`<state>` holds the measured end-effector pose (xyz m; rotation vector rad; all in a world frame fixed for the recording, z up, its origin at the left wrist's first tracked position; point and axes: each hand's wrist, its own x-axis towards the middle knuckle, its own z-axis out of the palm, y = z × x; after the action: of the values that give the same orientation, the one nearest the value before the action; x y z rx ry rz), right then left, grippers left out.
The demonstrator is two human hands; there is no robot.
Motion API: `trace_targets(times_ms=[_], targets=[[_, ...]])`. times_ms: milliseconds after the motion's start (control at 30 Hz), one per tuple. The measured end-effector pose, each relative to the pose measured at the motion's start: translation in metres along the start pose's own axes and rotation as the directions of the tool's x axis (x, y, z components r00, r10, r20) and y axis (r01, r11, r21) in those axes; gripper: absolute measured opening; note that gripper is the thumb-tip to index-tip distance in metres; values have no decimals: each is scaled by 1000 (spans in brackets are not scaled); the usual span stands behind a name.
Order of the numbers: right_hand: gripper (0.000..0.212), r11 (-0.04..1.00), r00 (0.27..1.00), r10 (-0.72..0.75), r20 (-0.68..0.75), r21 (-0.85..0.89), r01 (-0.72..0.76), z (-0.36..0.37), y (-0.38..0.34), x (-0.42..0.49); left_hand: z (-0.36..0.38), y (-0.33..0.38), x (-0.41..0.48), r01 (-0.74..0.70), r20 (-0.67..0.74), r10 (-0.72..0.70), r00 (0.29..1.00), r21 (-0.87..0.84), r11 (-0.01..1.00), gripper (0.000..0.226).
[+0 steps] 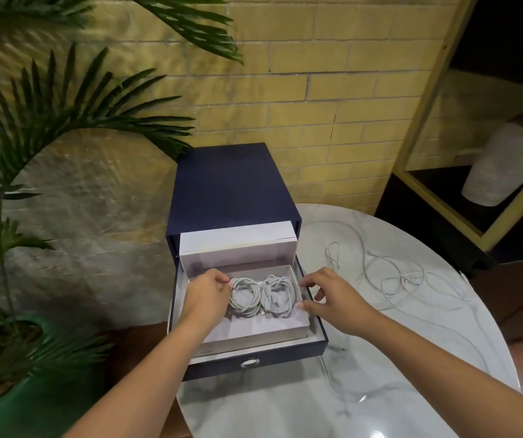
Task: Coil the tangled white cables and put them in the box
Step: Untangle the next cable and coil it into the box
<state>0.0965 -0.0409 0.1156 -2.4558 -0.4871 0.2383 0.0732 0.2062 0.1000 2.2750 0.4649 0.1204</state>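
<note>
box (235, 184), navy, on white marble table (412, 358), seen from head view. its drawer (285, 358) is pulled out toward the person. in drawer: white tray (254, 335), open top, with white lid (238, 245) standing at its far end, in the box mouth. in tray: two coiled white cables side by side, left coil (244, 297) and right coil (277, 295), touching, lying flat in the far half. loose cables (396, 273) lie tangled on table right of box, not in any container. one strand runs past the drawer's right front corner toward the table's near edge. left hand (208, 294) reaches into tray from the left, fingers bent with tips at left coil's rim. pinching or only touching, cannot tell. right hand (329, 294) is over tray's right wall, fingers spread apart, thumb at the wall's top edge, gripping nothing. green pot (17, 406) with palm plant (64, 115) left of table. yellow brick wall (317, 90) behind box.
</note>
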Motion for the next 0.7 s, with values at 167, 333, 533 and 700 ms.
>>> trace_targets(times_ms=[167, 333, 533, 700], targets=[[43, 1000, 1000, -11, 11, -7, 11, 1, 0, 0, -1, -5, -5, -61, 176, 53, 983, 39, 997, 32], [46, 1000, 999, -15, 33, -25, 16, 0, 0, 1, -2, -8, -7, -144, 177, 116, 977, 152, 978, 47], [46, 999, 999, -14, 41, -43, 16, 1, 0, 3, -4, -4, -10, -216, 209, 174, 962, 196, 957, 45], [46, 999, 999, -1, 38, -37, 3, 1, 0, 3, -5, -3, -14, -239, 256, 186, 949, 198, 950, 58]])
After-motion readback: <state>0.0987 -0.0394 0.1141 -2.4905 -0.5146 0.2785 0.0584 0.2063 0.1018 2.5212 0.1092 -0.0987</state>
